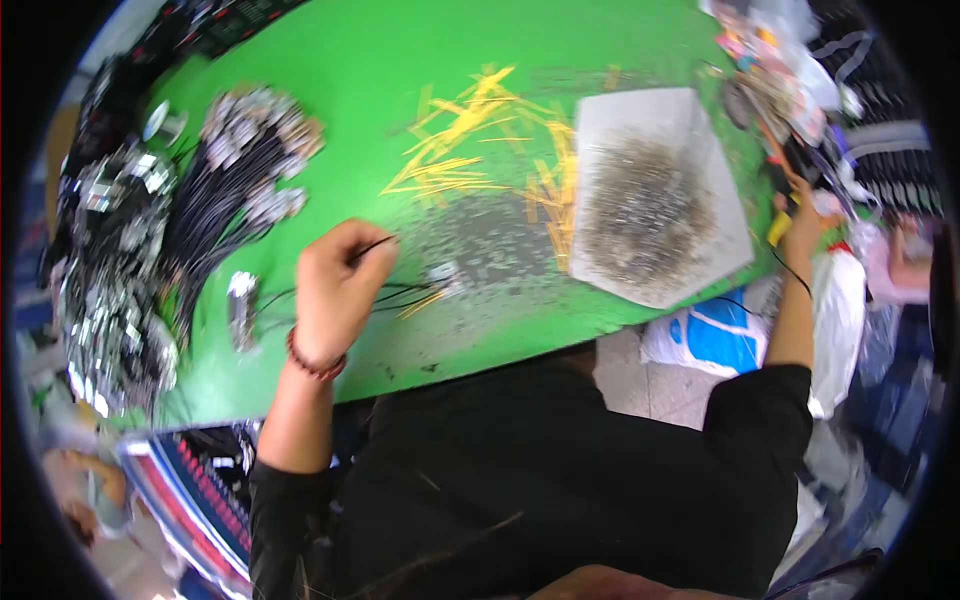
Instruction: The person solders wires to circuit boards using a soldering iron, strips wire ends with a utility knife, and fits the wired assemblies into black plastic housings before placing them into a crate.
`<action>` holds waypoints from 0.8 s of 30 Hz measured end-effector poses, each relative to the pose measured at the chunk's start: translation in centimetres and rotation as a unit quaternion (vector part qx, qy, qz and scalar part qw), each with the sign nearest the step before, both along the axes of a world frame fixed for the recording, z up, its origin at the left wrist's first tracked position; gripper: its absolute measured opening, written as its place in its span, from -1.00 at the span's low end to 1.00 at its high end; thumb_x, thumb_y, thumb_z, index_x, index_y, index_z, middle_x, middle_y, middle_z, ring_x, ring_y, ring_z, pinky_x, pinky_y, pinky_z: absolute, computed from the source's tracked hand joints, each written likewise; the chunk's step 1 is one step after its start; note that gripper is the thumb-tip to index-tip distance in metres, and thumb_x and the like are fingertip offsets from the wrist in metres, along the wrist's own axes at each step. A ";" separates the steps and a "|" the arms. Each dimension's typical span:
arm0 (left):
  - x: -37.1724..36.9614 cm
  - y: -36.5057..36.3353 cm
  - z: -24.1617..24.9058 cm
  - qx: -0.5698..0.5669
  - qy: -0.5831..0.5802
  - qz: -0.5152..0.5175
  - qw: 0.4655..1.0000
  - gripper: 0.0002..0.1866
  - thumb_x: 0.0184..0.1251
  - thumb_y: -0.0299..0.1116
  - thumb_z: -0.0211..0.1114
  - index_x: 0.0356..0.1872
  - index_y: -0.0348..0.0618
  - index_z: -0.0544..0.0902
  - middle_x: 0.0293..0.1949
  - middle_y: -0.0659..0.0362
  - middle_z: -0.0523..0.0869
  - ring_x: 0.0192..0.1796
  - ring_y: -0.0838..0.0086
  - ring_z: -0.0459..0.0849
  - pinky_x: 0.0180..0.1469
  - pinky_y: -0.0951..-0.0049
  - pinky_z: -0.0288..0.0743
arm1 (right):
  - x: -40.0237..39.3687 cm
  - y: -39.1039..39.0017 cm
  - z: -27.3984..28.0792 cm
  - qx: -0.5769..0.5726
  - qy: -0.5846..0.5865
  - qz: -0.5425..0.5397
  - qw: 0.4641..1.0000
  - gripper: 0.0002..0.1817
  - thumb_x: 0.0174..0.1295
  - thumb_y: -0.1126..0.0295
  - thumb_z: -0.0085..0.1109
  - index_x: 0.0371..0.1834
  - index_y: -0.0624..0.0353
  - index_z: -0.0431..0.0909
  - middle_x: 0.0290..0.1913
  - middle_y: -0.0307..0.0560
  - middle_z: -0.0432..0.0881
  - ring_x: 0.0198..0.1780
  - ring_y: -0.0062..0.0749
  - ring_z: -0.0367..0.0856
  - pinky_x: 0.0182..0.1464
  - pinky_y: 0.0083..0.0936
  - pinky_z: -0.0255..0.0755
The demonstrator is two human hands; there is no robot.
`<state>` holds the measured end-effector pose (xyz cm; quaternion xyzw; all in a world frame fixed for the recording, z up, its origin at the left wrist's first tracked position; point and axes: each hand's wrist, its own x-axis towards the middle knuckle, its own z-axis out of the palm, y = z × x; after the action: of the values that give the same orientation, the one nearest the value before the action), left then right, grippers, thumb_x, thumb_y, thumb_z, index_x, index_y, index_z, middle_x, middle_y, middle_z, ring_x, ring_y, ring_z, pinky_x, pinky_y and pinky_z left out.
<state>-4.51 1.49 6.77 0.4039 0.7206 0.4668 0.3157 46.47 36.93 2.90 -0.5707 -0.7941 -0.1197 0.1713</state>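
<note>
My left hand (pixel 342 275), with a beaded bracelet at its wrist, pinches a thin black cable (pixel 374 248) above the green table. More black cable strands (pixel 405 290) run beneath it to a small silvery piece (pixel 446 278). At the table's right edge, my right hand (pixel 803 225) is closed around a yellow-and-black tool (pixel 779 229). Blur hides the tool's exact kind. A thin dark cord (pixel 792 268) crosses that forearm.
A white sheet (pixel 725 235) bears a heap of small metallic bits (pixel 645 210). Yellow strips (pixel 470 120) lie scattered mid-table. Bundled black cables (pixel 215 190) and shiny silver packets (pixel 120 290) cover the left side. Plastic bags (pixel 838 330) hang at the right.
</note>
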 end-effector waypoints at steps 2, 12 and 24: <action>-0.1 -0.2 0.2 -0.002 -0.009 0.011 1.000 -0.92 0.17 -0.51 0.25 -0.40 -0.34 0.60 -0.52 0.30 0.59 -0.45 0.72 0.44 -0.38 0.65 0.36 | 3.2 1.5 -1.1 -0.084 0.176 -0.023 0.981 -0.55 0.15 0.52 0.10 0.13 -0.12 0.47 -0.04 -0.09 0.61 -0.02 -0.34 0.56 0.08 -0.44 0.32; 0.0 -1.3 0.8 0.085 -0.090 0.034 0.992 -0.92 0.22 -0.50 0.26 -0.42 -0.29 0.55 -0.51 0.34 0.54 -0.44 0.73 0.41 -0.37 0.65 0.33 | -19.6 -20.1 3.4 -0.211 0.506 0.260 0.795 -0.55 0.21 0.29 0.21 0.12 0.22 0.36 -0.12 0.08 0.64 -0.25 -0.43 0.64 -0.34 -0.63 0.47; 0.2 -3.4 1.2 0.191 -0.205 0.085 0.956 -0.95 0.26 -0.51 0.28 -0.33 -0.29 0.61 -0.41 0.33 0.56 -0.37 0.74 0.45 -0.29 0.70 0.33 | -30.1 -28.6 2.1 -0.400 0.411 0.420 0.703 -0.56 0.28 0.45 0.06 0.19 0.39 0.27 -0.05 0.17 0.58 -0.21 -0.32 0.66 -0.15 -0.46 0.55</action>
<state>-4.28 -1.96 8.00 0.2896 0.5694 0.6936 0.3328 16.34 8.38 4.99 -0.1853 -0.7757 0.5401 0.2689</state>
